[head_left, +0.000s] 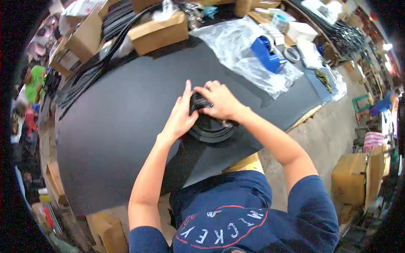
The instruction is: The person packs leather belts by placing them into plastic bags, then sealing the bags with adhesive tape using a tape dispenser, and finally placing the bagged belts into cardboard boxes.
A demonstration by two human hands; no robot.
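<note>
A coil of black cable (pixel 213 135) lies on the dark tabletop right in front of me. My left hand (pixel 182 113) closes on the coil's far left side, its thumb pressed to the bundled strands and its index finger pointing up. From the right, my right hand (pixel 221 100) curls over the same bundled part, fingers bent and thumb below. A small metallic-looking end (pixel 228 124) shows by my right wrist. Parts of the strands are hidden under my fingers.
A cardboard box (pixel 159 33) stands at the table's back edge, with long black cables (pixel 86 86) to its left. A blue tape dispenser (pixel 268 55) rests on clear plastic sheeting (pixel 236 42) at back right. A large carton (pixel 350 179) stands on the floor at right.
</note>
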